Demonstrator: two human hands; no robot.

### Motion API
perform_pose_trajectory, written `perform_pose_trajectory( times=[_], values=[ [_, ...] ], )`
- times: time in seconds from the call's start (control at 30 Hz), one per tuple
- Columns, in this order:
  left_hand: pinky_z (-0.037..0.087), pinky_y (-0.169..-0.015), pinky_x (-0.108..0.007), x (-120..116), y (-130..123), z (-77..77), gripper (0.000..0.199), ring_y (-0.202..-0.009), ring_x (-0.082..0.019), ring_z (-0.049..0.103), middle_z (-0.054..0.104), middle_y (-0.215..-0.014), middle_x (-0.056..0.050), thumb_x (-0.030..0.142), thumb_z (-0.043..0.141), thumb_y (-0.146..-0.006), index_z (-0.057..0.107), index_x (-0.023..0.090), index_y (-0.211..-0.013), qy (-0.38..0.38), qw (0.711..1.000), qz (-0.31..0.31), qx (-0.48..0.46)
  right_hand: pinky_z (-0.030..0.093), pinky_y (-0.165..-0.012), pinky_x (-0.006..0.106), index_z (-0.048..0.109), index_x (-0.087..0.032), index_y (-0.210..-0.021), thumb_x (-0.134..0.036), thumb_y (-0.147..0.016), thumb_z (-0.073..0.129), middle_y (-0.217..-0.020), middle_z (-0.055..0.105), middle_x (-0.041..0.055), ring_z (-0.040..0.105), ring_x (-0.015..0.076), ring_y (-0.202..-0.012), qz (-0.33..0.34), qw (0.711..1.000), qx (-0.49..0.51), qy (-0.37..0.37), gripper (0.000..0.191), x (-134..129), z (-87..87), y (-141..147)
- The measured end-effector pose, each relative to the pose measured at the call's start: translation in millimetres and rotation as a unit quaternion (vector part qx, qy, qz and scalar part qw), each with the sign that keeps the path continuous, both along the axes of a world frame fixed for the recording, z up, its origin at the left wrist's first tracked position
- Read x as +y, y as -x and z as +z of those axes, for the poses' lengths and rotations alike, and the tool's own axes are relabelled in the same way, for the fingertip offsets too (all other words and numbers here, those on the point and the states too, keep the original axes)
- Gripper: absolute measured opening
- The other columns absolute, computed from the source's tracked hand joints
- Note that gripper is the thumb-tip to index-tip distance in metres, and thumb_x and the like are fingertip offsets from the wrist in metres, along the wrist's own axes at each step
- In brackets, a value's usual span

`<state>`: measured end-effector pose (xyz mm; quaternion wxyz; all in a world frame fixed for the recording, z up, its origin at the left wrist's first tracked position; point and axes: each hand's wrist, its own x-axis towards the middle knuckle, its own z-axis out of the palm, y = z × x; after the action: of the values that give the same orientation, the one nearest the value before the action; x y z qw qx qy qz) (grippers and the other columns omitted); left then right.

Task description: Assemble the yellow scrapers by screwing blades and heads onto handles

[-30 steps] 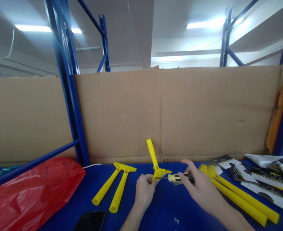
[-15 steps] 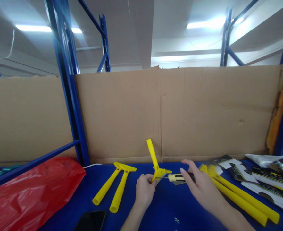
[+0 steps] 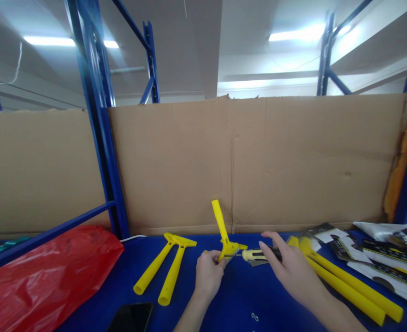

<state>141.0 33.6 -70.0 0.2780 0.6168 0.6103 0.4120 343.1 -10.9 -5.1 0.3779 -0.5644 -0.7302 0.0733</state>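
Note:
My left hand [image 3: 208,273] pinches the head of a yellow plastic scraper [image 3: 220,220], whose short handle points up and away from me. A thin metal blade seems to show under the scraper's head. In my right hand [image 3: 295,272] is a screwdriver [image 3: 253,255] with a cream and black handle. Its shaft lies level, and the tip meets the scraper head beside my left fingertips. My right index finger and thumb are partly stretched; the other fingers are hidden behind the hand. The exact spot where the tip sits is too small to make out.
Two yellow scrapers [image 3: 171,276] lie on the blue tabletop [image 3: 234,295] at left, near a black phone [image 3: 131,317] and red plastic bag [image 3: 61,272]. Small metal rings [image 3: 255,317] lie in front. At right are long yellow handles [image 3: 348,281] and printed packages [image 3: 386,276]. Cardboard [image 3: 175,166] stands behind.
Almost nothing differs. Both hands, the scraper and the screwdriver keep their places, apart from a very slight shift of the whole view.

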Motion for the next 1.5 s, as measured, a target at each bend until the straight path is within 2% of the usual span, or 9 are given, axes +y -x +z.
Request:
perform_pose_trajectory(
  times=[0.07, 0.17, 0.23, 0.3, 0.53, 0.67, 0.8, 1.13, 1.5],
  values=[
    [0.035, -0.05, -0.02, 0.4, 0.0, -0.9, 0.019, -0.054, -0.012, 0.052, 0.058, -0.057, 0.0, 0.012, 0.052, -0.075, 0.071, 0.013, -0.072, 0.0, 1.0, 0.003, 0.001, 0.046, -0.061, 0.034, 0.049, -0.021, -0.116, -0.042, -0.09, 0.037, -0.071, 0.065, 0.0033, 0.064, 0.0245, -0.066, 0.011, 1.0, 0.011, -0.011, 0.035, 0.1, -1.4, 0.5],
    [0.035, -0.05, -0.021, 1.2, -0.2, -2.8, 0.02, -0.053, -0.012, 0.053, 0.059, -0.057, 0.0, 0.013, 0.051, -0.076, 0.071, 0.013, -0.072, 0.002, 1.0, 0.006, 0.001, 0.049, -0.06, 0.032, 0.041, -0.022, -0.122, -0.032, -0.086, 0.041, -0.096, 0.062, 0.0072, 0.061, 0.0178, -0.062, 0.058, 0.997, 0.042, -0.037, 0.037, -0.1, -5.2, -0.2],
    [0.035, -0.05, -0.021, 1.6, -0.4, -3.6, 0.019, -0.052, -0.012, 0.053, 0.058, -0.056, 0.0, 0.014, 0.052, -0.076, 0.07, 0.013, -0.072, 0.001, 1.0, 0.008, 0.0, 0.051, -0.061, 0.03, 0.041, -0.022, -0.119, -0.027, -0.084, 0.042, -0.1, 0.06, 0.0076, 0.061, 0.0165, -0.064, 0.08, 0.994, 0.057, -0.042, 0.035, 0.1, -6.9, -1.3],
    [0.034, -0.05, -0.021, 1.7, -0.6, -3.8, 0.019, -0.052, -0.012, 0.052, 0.057, -0.054, 0.001, 0.013, 0.052, -0.075, 0.069, 0.014, -0.069, 0.0, 1.0, 0.01, 0.0, 0.051, -0.061, 0.03, 0.045, -0.022, -0.115, -0.025, -0.083, 0.043, -0.096, 0.062, 0.0068, 0.062, 0.0178, -0.068, 0.081, 0.994, 0.055, -0.037, 0.031, 0.4, -6.4, -2.6],
    [0.034, -0.049, -0.021, 1.8, 0.3, -3.6, 0.019, -0.05, -0.012, 0.05, 0.057, -0.053, 0.001, 0.014, 0.053, -0.075, 0.07, 0.014, -0.069, -0.004, 1.0, 0.004, 0.001, 0.048, -0.062, 0.032, 0.059, -0.023, -0.1, -0.028, -0.082, 0.046, -0.087, 0.071, 0.0065, 0.066, 0.0237, -0.073, 0.013, 0.999, -0.034, -0.034, 0.023, 0.3, 2.8, -7.0],
    [0.036, -0.05, -0.021, 5.0, 3.1, -7.1, 0.017, -0.051, -0.012, 0.052, 0.06, -0.055, 0.001, 0.019, 0.057, -0.076, 0.072, 0.014, -0.074, -0.001, 1.0, 0.008, 0.002, 0.048, -0.069, 0.033, 0.062, -0.023, -0.095, -0.028, -0.083, 0.045, -0.09, 0.072, 0.007, 0.067, 0.0244, -0.081, 0.003, 0.997, -0.061, -0.037, 0.022, -0.6, 3.0, -6.5],
    [0.037, -0.05, -0.02, 7.1, 5.1, -9.0, 0.016, -0.052, -0.012, 0.055, 0.062, -0.057, 0.0, 0.023, 0.06, -0.076, 0.074, 0.016, -0.08, 0.006, 1.0, 0.013, 0.002, 0.047, -0.067, 0.032, 0.062, -0.023, -0.091, -0.029, -0.085, 0.042, -0.085, 0.072, 0.0066, 0.067, 0.0247, -0.079, -0.002, 0.996, -0.086, -0.02, 0.022, -2.8, 4.4, -3.0],
    [0.035, -0.05, -0.021, 0.3, 5.0, 3.8, 0.021, -0.049, -0.012, 0.054, 0.06, -0.055, 0.001, 0.016, 0.055, -0.078, 0.075, 0.016, -0.081, 0.019, 0.999, 0.005, 0.032, 0.04, -0.059, 0.03, 0.061, -0.023, -0.082, -0.033, -0.089, 0.037, -0.073, 0.072, 0.0048, 0.066, 0.0245, -0.066, 0.009, 0.997, -0.081, 0.015, 0.027, -7.7, 7.7, 6.9],
    [0.033, -0.05, -0.02, -2.6, 2.8, 8.4, 0.021, -0.05, -0.012, 0.055, 0.063, -0.058, 0.0, 0.017, 0.054, -0.079, 0.075, 0.018, -0.082, 0.005, 0.997, 0.019, 0.076, 0.041, -0.06, 0.03, 0.061, -0.023, -0.07, -0.031, -0.086, 0.037, -0.068, 0.07, 0.0048, 0.064, 0.024, -0.068, 0.0, 0.997, -0.04, 0.073, 0.03, -7.7, 12.7, 6.5]
  ],
)
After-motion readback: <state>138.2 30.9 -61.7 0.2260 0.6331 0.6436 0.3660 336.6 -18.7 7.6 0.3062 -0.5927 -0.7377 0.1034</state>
